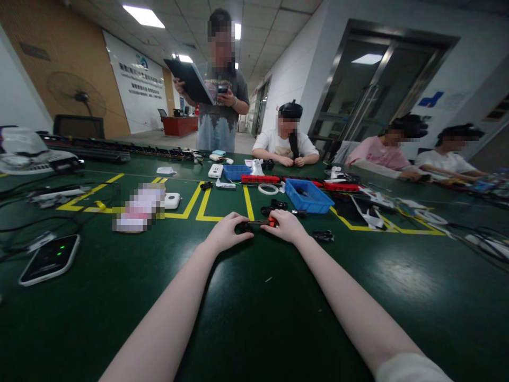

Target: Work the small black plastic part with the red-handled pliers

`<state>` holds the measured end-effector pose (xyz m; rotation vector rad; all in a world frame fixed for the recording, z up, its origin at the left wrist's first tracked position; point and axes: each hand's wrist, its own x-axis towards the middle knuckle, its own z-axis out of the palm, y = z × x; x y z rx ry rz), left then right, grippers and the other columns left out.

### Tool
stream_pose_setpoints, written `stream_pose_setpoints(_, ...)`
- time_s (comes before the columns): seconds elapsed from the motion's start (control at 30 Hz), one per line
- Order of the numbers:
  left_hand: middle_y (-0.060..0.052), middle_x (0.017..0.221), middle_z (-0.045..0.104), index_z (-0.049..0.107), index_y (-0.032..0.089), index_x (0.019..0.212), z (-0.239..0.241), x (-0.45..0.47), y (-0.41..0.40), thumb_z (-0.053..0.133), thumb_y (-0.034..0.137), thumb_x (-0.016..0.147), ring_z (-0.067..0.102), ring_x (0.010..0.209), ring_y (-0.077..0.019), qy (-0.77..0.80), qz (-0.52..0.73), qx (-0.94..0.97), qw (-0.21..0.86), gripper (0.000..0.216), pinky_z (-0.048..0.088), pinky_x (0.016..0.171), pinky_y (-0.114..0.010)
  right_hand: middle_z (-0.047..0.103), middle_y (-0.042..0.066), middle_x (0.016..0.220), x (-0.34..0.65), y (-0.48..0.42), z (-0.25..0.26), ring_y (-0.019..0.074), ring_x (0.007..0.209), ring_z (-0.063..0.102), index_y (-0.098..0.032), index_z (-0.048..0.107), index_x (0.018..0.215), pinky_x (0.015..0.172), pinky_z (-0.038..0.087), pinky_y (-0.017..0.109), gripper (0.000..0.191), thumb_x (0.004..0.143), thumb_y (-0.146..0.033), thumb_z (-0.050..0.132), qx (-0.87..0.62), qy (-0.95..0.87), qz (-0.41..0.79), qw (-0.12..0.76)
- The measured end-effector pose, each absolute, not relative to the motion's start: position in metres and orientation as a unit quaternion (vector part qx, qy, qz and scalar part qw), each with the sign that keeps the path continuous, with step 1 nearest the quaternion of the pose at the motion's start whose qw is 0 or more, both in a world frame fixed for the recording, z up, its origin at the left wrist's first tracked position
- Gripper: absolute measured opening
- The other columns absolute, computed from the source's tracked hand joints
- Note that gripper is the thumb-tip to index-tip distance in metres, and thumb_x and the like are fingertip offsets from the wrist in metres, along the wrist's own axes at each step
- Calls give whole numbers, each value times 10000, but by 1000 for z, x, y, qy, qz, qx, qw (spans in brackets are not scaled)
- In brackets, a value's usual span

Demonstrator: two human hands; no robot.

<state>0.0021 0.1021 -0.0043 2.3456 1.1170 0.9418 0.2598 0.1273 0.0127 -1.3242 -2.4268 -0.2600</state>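
Note:
My left hand (230, 232) is closed, fingers and thumb pinched round a small black item (243, 227), which looks like a coiled cable but is mostly hidden. Gripped in my right hand (287, 227) is a red-handled tool (272, 220) with a thin dark metal tip. It points left toward the black item; whether it is scissors or pliers I cannot tell. Both hands are close together above the green table (254, 297). Just beyond my right hand lie black bundled cables (275, 206), and another black bundle (323, 235) rests to its right.
Behind my hands stand a blue bin (308, 196), a white ring-shaped coil (268, 189) and red strips (260, 179). On the left are a phone (51, 260), a white device (172, 200) and loose cables. One person (222, 79) stands opposite; several others sit along the far side.

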Motion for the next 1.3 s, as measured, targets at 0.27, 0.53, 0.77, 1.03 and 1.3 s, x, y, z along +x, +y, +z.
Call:
stream_pose_setpoints(0.27, -89, 1211, 543, 661, 198, 1205, -6, 2, 102, 726, 408, 807, 592, 1131, -247, 379, 352, 835, 188, 455, 481, 1041, -388, 609, 41, 798, 260, 127, 14, 184, 711, 542, -222, 503, 752, 624, 364, 293, 364, 856, -556, 602, -466, -862, -83, 182)
stream_pose_setpoints(0.53, -90, 1203, 538, 662, 207, 1220, -8, 2, 102, 724, 398, 807, 581, 1130, -258, 379, 342, 840, 181, 460, 480, 1040, -408, 622, 53, 823, 259, 126, 15, 194, 739, 552, -220, 521, 762, 650, 375, 307, 377, 844, -578, 606, -457, -866, -89, 180)
stream_pose_setpoints(0.77, -85, 1186, 560, 649, 222, 1255, -9, 2, 104, 715, 431, 814, 609, 1077, -256, 383, 324, 847, 177, 493, 494, 1015, -411, 630, 61, 824, 258, 126, 15, 209, 771, 568, -219, 535, 768, 674, 382, 314, 379, 840, -584, 605, -451, -870, -93, 175)
stream_pose_setpoints(1.03, -97, 1193, 576, 657, 215, 1251, -7, 2, 103, 712, 428, 817, 576, 1133, -278, 379, 317, 852, 172, 486, 473, 1037, -426, 633, 53, 806, 259, 125, 14, 193, 719, 568, -219, 541, 763, 628, 364, 299, 394, 845, -602, 589, -467, -865, -86, 163)
stream_pose_setpoints(1.3, -87, 1216, 588, 662, 237, 1236, -1, 2, 100, 717, 423, 813, 578, 1144, -267, 386, 303, 856, 159, 465, 477, 1034, -404, 624, 47, 787, 259, 128, 16, 195, 701, 563, -223, 525, 744, 629, 368, 300, 388, 844, -593, 584, -457, -872, -71, 163)
